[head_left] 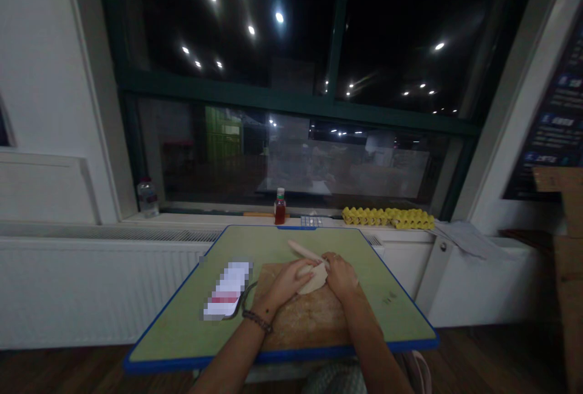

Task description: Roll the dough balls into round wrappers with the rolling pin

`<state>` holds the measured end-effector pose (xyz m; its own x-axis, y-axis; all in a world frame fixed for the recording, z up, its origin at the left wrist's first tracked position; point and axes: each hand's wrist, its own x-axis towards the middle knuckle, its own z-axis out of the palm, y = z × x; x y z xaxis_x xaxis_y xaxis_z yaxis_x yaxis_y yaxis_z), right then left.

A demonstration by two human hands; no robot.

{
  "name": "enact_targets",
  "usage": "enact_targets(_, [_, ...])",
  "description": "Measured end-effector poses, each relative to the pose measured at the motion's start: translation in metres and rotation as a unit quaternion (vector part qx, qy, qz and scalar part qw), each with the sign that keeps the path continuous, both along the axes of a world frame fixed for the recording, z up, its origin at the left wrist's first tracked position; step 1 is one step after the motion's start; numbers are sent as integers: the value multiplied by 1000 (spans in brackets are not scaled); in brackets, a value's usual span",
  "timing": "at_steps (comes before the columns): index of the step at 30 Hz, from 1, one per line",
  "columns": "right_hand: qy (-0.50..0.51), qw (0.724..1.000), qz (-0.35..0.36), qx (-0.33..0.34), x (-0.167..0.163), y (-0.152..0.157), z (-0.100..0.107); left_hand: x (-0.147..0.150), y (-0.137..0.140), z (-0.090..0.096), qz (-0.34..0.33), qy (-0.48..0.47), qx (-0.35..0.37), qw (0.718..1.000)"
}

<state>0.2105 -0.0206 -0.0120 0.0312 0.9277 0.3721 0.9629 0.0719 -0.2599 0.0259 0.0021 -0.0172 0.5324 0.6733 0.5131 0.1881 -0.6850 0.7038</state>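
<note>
A thin pale rolling pin (304, 251) slants from the far side of a wooden board towards my right hand (340, 274), whose bent fingers close around its near end. My left hand (286, 285) reaches in from the left, its fingers curled over a flat piece of pale dough (315, 282). Between both hands the dough lies above the wooden cutting board (307, 324). The fingertips of both hands nearly meet at the dough's far edge, and the fingers partly cover it.
The board rests on a green table (182, 336) with a blue rim. Left of it lies a phone (228, 291) with a dark cord-like loop beside it. On the windowsill stand a red bottle (280, 207), a clear bottle (148, 198) and yellow egg trays (387, 218). A radiator (91, 291) is behind.
</note>
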Motion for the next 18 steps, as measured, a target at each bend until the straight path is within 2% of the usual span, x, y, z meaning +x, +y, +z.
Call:
enact_targets(6, [-39, 997, 62, -17, -2, -9, 6, 0, 2, -2, 1, 1, -16, 1000])
enact_targets(12, [-14, 996, 84, 18, 3, -4, 2, 0, -1, 2, 10, 3, -9, 1000])
enact_targets(15, [19, 995, 82, 53, 8, 1, -3, 0, -3, 3, 13, 2, -6, 1000])
enact_targets(18, [33, 997, 56, 34, 12, 6, -10, 0, -3, 3, 20, -4, -6, 1000])
